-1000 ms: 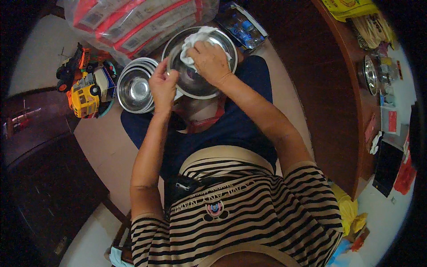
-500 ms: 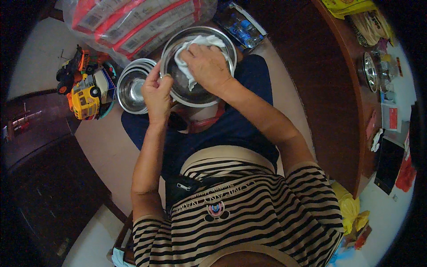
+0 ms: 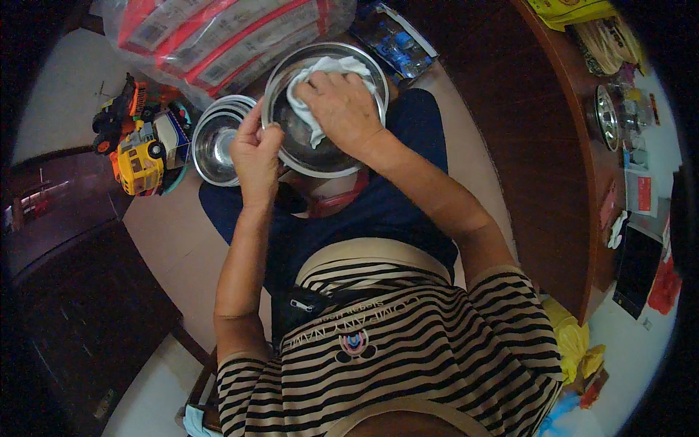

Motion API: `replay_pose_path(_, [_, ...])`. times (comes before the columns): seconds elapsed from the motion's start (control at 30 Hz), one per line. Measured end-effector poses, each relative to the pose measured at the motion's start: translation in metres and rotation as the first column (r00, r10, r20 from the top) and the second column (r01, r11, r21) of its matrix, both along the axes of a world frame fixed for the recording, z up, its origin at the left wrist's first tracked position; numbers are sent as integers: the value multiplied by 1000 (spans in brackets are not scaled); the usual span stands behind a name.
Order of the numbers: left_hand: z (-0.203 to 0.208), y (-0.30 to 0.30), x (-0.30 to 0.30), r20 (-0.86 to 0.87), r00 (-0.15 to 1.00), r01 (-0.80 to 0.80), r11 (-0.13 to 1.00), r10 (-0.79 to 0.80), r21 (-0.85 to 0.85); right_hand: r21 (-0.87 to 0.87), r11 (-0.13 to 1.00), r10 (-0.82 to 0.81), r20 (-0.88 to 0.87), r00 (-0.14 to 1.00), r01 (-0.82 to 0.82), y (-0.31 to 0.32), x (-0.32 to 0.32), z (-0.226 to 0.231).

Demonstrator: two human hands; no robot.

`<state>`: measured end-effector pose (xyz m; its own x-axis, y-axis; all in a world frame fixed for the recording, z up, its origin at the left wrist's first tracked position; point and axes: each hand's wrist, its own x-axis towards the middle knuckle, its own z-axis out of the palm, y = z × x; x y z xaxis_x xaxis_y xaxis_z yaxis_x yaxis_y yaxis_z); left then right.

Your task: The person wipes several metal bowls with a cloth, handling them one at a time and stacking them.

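A round stainless steel bowl (image 3: 331, 162) is tilted toward me above my knees. My left hand (image 3: 256, 151) grips its left rim, thumb and fingers closed on the metal. Inside the bowl my right hand (image 3: 342, 109) presses a white cloth (image 3: 309, 120) against the inner wall, its fingers bent over the bunched fabric. Just left of my left hand, a stack of similar steel bowls (image 3: 216, 149) stands on the floor.
Toy vehicles, among them a yellow toy truck (image 3: 138, 164), lie at the left. Ahead is a plastic-wrapped pack (image 3: 226, 44) with red stripes, beside a box of bottles (image 3: 400, 47). A brown wooden table (image 3: 539, 146) stands along the right, with a steel dish (image 3: 606, 116) on it.
The bowl has tilted or shifted very slightly, and the cloth with my right hand has moved a little inside it. My left hand keeps its hold on the rim.
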<state>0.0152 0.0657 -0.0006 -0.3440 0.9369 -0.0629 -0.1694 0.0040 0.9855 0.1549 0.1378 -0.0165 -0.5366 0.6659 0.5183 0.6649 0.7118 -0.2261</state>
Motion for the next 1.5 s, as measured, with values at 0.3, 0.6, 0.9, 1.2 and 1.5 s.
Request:
replay_pose_path(0.3, [2, 2, 2, -146, 989, -21, 996, 34, 88, -450, 792, 296, -309, 904, -413, -25, -3, -3])
replay_pose_path(0.6, [19, 2, 0, -117, 991, -50, 993, 62, 109, -2, 1000, -18, 59, 998, 19, -4, 12, -1])
replay_pose_path(0.9, [9, -4, 8, -95, 995, 8, 1000, -6, 21, -349, 884, 226, -260, 939, -310, -22, -4, 7])
replay_pose_path(1.2, [15, -1, -3, -253, 964, -51, 989, 84, 137, -205, 976, 90, 112, 990, -66, -18, 14, 2])
replay_pose_path(1.5, [14, -9, 14, -210, 978, -8, 999, 19, 53, -348, 935, -73, -373, 925, -66, -11, 3, 0])
